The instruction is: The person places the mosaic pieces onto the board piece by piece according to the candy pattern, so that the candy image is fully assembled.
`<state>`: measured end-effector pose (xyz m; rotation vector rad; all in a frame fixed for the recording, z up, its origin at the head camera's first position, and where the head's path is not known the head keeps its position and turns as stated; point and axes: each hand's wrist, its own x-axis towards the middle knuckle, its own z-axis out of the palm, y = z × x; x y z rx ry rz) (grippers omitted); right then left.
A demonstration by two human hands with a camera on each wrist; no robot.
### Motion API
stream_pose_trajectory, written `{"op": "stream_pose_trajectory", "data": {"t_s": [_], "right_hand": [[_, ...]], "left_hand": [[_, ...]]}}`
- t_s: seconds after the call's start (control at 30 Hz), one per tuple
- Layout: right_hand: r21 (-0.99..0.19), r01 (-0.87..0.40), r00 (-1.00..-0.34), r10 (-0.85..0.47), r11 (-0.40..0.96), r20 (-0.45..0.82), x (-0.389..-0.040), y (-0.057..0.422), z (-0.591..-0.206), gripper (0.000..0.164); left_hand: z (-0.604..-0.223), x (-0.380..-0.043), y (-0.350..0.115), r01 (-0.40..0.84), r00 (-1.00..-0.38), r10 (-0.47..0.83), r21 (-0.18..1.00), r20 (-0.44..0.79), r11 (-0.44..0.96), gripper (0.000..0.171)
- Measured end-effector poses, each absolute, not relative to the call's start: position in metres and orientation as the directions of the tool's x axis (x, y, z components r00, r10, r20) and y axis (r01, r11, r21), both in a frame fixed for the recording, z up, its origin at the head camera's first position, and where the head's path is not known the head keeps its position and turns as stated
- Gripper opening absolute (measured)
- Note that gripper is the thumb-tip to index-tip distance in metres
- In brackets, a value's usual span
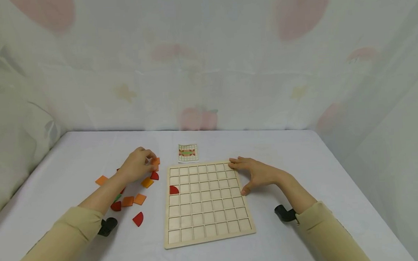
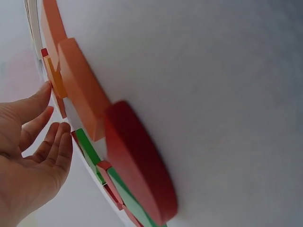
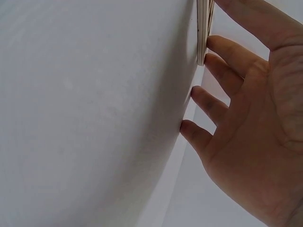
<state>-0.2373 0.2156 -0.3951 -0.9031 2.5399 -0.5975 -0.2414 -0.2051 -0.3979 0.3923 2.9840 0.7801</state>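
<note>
My left hand [image 1: 137,164] is at the far end of a loose group of pieces, thumb and forefinger pinching the edge of an orange square tile [image 1: 156,161]. In the left wrist view its fingers [image 2: 66,142] are bent, with the tile partly hidden. The wooden grid board [image 1: 167,225] lies flat to the right of the pieces. One red quarter-circle piece [image 1: 174,190] sits in a cell of its left column. My right hand [image 1: 258,173] rests at the board's far right corner, fingers spread, fingertips at the corner and thumb against the right edge.
A small pattern card [image 1: 187,153] lies beyond the board. Left of the board are a yellow-orange tile [image 1: 147,182], several orange tiles [image 1: 140,199], a red quarter-circle [image 1: 138,219] and green pieces [image 2: 87,146]. White cloth [image 1: 287,150] covers the table; fabric hangs behind.
</note>
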Motion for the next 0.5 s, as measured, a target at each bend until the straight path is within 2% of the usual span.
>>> {"op": "stream_pose_trajectory", "data": {"t_s": [0.23, 0.5], "right_hand": [[-0.507, -0.500, -0.722, -0.662, 0.702, -0.203, -0.2367, 0.2160, -0.3957, 0.101], [-0.515, -0.488, -0.724, -0.657, 0.704, -0.212, -0.2374, 0.2158, -0.3956, 0.100]], "left_hand": [[-0.4015, -0.2434, -0.2068, 0.249, -0.964, 0.265, 0.481, 0.036, 0.841, 0.019], [-0.4027, -0.2434, -0.2054, 0.241, -0.965, 0.260, 0.494, 0.031, 0.835, 0.017]]}}
